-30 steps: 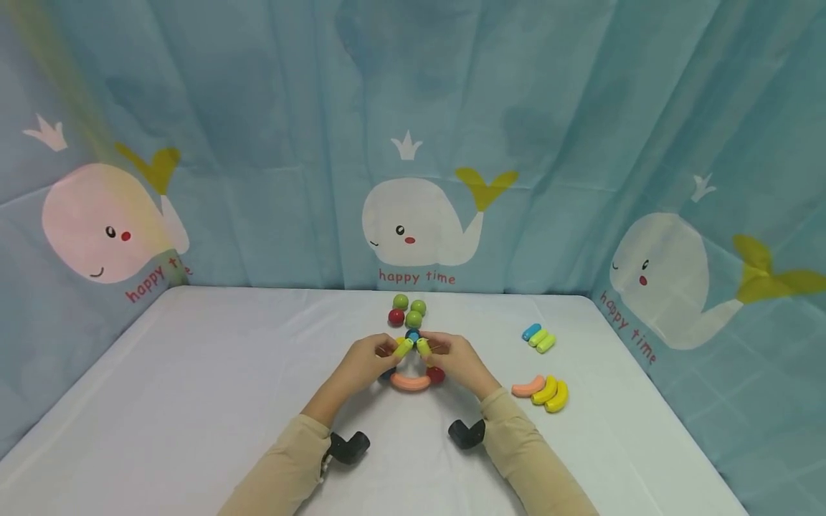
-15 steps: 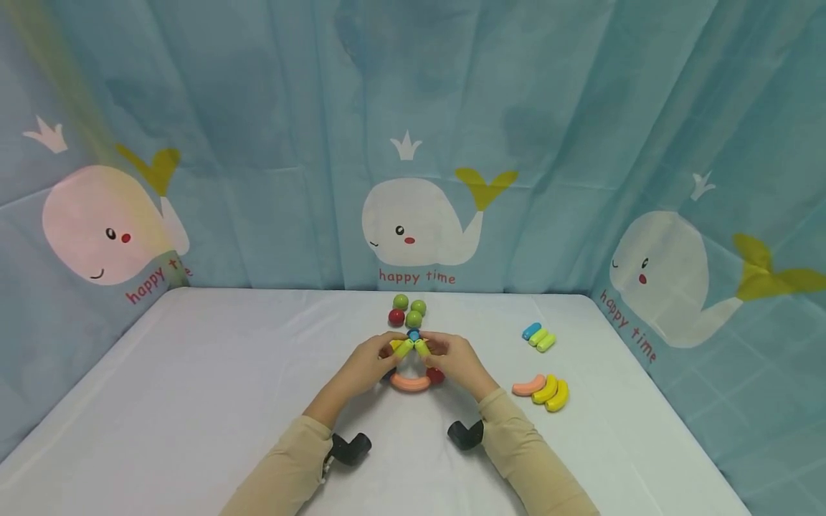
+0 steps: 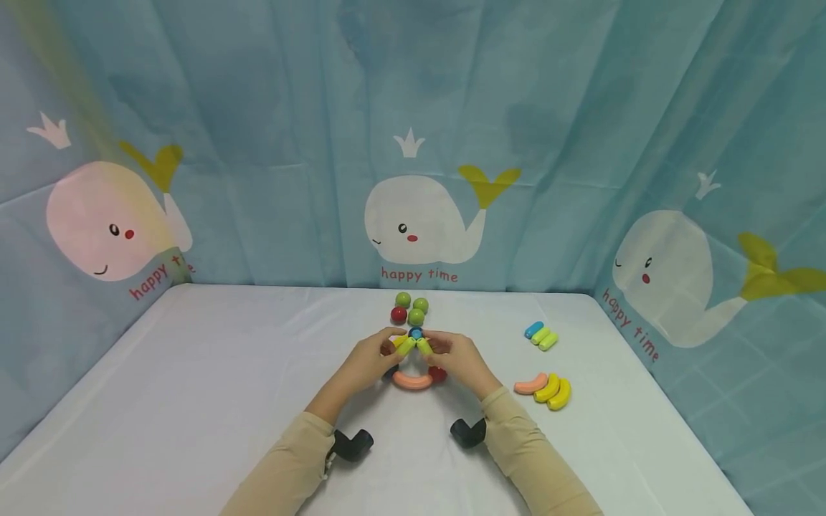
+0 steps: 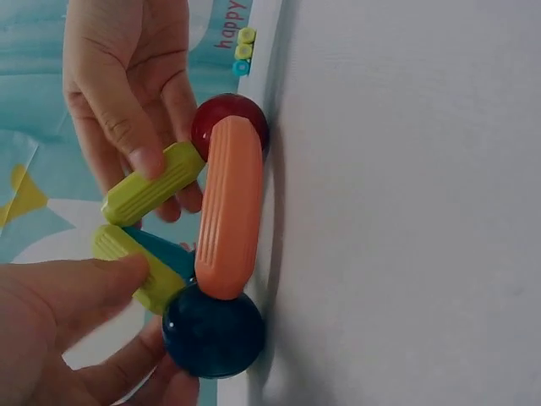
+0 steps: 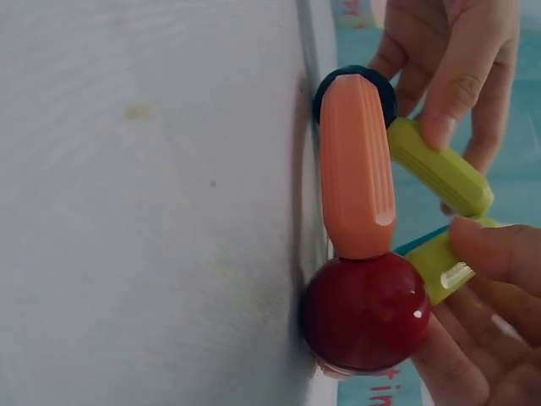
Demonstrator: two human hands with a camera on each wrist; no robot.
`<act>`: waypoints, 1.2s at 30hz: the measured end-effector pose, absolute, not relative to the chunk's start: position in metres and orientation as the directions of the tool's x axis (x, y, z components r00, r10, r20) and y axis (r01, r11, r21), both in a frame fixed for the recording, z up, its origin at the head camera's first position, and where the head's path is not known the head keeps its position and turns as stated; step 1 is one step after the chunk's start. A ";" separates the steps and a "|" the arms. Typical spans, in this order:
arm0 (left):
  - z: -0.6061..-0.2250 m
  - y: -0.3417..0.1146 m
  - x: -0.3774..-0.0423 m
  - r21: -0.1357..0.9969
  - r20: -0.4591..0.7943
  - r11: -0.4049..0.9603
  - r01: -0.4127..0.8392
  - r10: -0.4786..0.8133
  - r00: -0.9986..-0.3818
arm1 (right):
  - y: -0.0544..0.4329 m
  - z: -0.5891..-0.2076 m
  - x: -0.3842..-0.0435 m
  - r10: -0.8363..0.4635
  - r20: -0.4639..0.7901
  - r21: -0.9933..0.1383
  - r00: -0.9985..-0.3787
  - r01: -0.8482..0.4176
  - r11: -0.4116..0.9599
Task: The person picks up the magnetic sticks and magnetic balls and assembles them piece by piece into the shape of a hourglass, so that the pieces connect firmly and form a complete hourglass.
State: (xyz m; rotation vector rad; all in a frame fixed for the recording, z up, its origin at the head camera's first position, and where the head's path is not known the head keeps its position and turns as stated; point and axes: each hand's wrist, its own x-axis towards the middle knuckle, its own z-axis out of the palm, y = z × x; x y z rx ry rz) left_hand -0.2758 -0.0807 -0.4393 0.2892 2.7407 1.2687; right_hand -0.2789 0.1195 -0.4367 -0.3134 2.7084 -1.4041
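My left hand [image 3: 369, 362] pinches a yellow-green magnetic stick [image 4: 135, 264] between thumb and fingers. Opposite it, my right hand [image 3: 457, 360] pinches another yellow-green stick [image 5: 438, 264]. Both sticks slant upward and lean together, their upper ends close to each other. The lower end of the left one meets a dark blue ball [image 4: 215, 330]; that of the right one meets a red ball [image 5: 366, 313]. A curved orange stick [image 3: 413, 381] joins these two balls along the near side. Another blue ball [image 3: 416, 334] shows at the far side, with a yellow piece [image 3: 399, 341] partly hidden by the left fingers.
Behind the hands, several green balls [image 3: 416, 316] and a red ball [image 3: 399, 315] sit on the white table [image 3: 193, 401]. To the right lie a blue stick [image 3: 533, 329], yellow-green sticks [image 3: 545, 339], a curved orange stick [image 3: 530, 385] and curved yellow sticks [image 3: 553, 393].
The upper ends of the two yellow-green sticks have drawn slightly closer together. Both hands keep their pinch and stay in nearly the same place.
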 end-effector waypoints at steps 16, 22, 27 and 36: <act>-0.442 -0.115 -0.327 0.869 -0.194 0.485 -0.100 0.149 -0.970 | 0.157 -0.451 -0.286 -0.203 -0.270 -0.878 -0.941 0.155 0.452; -0.455 -0.111 -0.371 0.883 -0.246 0.439 -0.165 0.135 -0.960 | 0.159 -0.456 -0.285 -0.201 -0.292 -0.876 -0.935 0.177 0.449; -0.460 -0.101 -0.383 0.867 -0.297 0.456 -0.202 0.147 -0.944 | 0.161 -0.459 -0.284 -0.203 -0.312 -0.873 -0.928 0.196 0.447; -0.447 -0.092 -0.395 0.805 -0.286 0.579 -0.128 0.191 -0.939 | 0.158 -0.451 -0.290 -0.217 -0.304 -0.889 -0.928 0.194 0.415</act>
